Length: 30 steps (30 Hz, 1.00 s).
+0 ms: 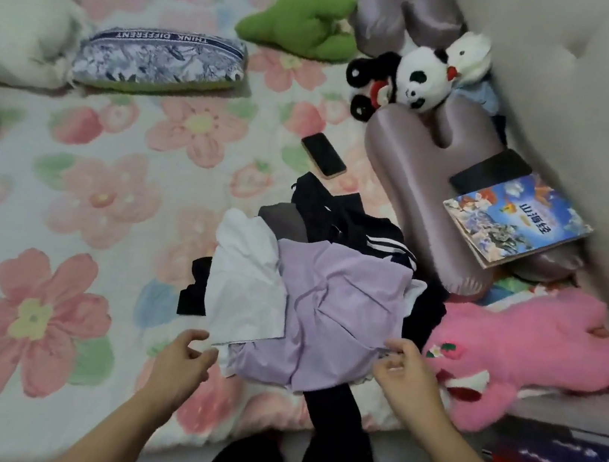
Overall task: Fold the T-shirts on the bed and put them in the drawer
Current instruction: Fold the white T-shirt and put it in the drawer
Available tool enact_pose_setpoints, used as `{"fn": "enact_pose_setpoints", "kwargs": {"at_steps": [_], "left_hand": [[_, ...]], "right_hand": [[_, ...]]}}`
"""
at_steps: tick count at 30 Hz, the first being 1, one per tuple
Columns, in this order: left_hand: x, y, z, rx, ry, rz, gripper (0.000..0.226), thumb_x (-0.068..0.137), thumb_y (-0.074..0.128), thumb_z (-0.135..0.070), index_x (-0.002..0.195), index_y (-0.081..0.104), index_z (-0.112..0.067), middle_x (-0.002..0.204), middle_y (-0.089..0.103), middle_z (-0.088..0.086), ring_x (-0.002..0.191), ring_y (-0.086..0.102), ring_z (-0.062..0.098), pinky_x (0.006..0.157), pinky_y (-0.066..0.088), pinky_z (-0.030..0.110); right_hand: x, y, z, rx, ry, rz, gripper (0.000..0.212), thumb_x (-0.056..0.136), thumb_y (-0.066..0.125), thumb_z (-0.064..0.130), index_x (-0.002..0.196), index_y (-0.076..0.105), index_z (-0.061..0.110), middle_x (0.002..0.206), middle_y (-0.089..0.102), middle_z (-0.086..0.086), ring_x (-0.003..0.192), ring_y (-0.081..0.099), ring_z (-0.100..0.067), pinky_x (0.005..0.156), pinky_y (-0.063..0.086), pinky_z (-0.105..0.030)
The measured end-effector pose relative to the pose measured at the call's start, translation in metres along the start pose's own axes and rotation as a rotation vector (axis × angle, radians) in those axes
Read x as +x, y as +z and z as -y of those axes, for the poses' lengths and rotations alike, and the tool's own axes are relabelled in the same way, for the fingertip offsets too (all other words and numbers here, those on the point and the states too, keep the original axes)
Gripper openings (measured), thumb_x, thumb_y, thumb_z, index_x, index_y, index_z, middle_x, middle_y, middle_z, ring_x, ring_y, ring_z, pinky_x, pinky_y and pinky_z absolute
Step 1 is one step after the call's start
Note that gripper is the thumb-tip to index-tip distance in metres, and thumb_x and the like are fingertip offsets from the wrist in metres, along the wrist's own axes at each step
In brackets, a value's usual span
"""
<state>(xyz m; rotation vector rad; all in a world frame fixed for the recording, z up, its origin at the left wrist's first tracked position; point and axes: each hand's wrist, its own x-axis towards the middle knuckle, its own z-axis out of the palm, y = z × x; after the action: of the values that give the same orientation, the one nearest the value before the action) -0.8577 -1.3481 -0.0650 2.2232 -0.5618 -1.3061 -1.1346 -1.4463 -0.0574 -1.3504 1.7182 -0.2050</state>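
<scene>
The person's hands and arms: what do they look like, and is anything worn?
Both are bare. The left hand and right hand show no glove, ring or watch, and no sleeve covers the forearms within the frame.

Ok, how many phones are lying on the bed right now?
2. One phone lies on the floral sheet just beyond the clothes pile; the second phone rests on the mauve pillow beside the book. More could be hidden under the clothes.
</scene>
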Motion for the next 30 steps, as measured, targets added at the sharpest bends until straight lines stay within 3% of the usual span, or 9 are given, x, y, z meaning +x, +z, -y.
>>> {"fn": "enact_pose_setpoints", "kwargs": {"at_steps": [9,14,16,18,20,22,26,28,30], "left_hand": [[0.046,0.040,-0.012,-0.140,-0.079,-0.083,0.038,0.086,0.060,-0.016,0.122,0.047,-0.016,0.079,0.061,0.002,0.077,0.061,0.019,0.070,0.046,0.030],[0.057,0.055,-0.017,-0.219,-0.052,-0.081,0.035,0.085,0.060,-0.019,0.117,0.047,-0.024,0.079,0.061,0.004,0.074,0.061,0.019,0.063,0.044,0.025],[0.054,0.055,-0.012,-0.255,-0.060,-0.087,0.035,0.085,0.061,-0.020,0.116,0.047,-0.027,0.080,0.062,0.003,0.076,0.062,0.017,0.064,0.045,0.025],[0.047,0.053,-0.011,-0.289,-0.069,-0.088,0.036,0.085,0.061,-0.021,0.117,0.048,-0.027,0.083,0.063,0.003,0.079,0.062,0.017,0.068,0.049,0.026],[0.040,0.046,-0.014,-0.286,-0.056,-0.095,0.038,0.084,0.062,-0.021,0.119,0.048,-0.028,0.087,0.061,0.001,0.080,0.061,0.014,0.066,0.049,0.021],[0.031,0.034,-0.022,-0.204,0.009,-0.103,0.046,0.082,0.066,-0.024,0.121,0.044,-0.034,0.100,0.054,-0.002,0.086,0.057,0.011,0.066,0.047,0.014],[0.007,0.001,-0.053,-0.006,0.345,-0.050,0.083,0.066,0.073,-0.037,0.128,0.019,-0.049,0.125,0.028,-0.008,0.117,0.035,0.007,0.095,0.030,0.011],[-0.012,-0.016,-0.076,0.039,0.511,-0.089,0.090,0.056,0.070,-0.045,0.126,0.014,-0.051,0.126,0.029,-0.013,0.118,0.031,0.002,0.096,0.026,0.010],[-0.031,-0.032,-0.095,-0.047,0.626,-0.196,0.077,0.058,0.071,-0.040,0.121,0.027,-0.049,0.119,0.043,-0.024,0.110,0.041,-0.009,0.092,0.032,0.010]], "right_hand": [[0.108,0.075,0.063,-0.125,-0.177,0.230,0.030,0.087,0.057,0.022,0.116,0.053,0.015,0.089,0.059,0.005,0.091,0.058,-0.017,0.067,0.034,-0.021],[0.138,0.130,0.090,-0.233,-0.183,0.322,0.047,0.086,0.057,0.034,0.128,0.047,0.014,0.119,0.057,-0.004,0.113,0.053,-0.024,0.091,0.039,-0.030],[0.143,0.144,0.095,-0.270,-0.158,0.393,0.035,0.087,0.055,0.033,0.114,0.052,0.012,0.105,0.058,-0.002,0.106,0.054,-0.026,0.080,0.038,-0.028],[0.138,0.149,0.100,-0.290,-0.155,0.437,0.016,0.089,0.051,0.025,0.077,0.048,0.015,0.076,0.049,0.003,0.084,0.051,-0.025,0.065,0.034,-0.027],[0.126,0.146,0.112,-0.262,-0.215,0.453,0.031,0.089,0.048,0.019,0.062,0.032,0.018,0.063,0.037,0.004,0.068,0.040,-0.019,0.056,0.028,-0.030],[0.104,0.135,0.134,-0.167,-0.325,0.461,0.034,0.088,0.049,0.016,0.061,0.028,0.018,0.059,0.032,0.004,0.057,0.032,-0.012,0.054,0.026,-0.028],[0.045,0.093,0.186,0.051,-0.485,0.470,0.034,0.087,0.049,0.011,0.060,0.030,0.021,0.058,0.032,0.010,0.049,0.030,-0.002,0.046,0.027,-0.015],[0.011,0.070,0.211,0.159,-0.521,0.462,0.028,0.089,0.049,0.012,0.063,0.043,0.020,0.057,0.042,0.013,0.053,0.036,-0.001,0.050,0.030,-0.015],[-0.022,0.051,0.232,0.248,-0.539,0.415,0.016,0.090,0.051,0.012,0.075,0.054,0.008,0.064,0.048,0.007,0.058,0.042,-0.006,0.053,0.035,-0.019]]}}
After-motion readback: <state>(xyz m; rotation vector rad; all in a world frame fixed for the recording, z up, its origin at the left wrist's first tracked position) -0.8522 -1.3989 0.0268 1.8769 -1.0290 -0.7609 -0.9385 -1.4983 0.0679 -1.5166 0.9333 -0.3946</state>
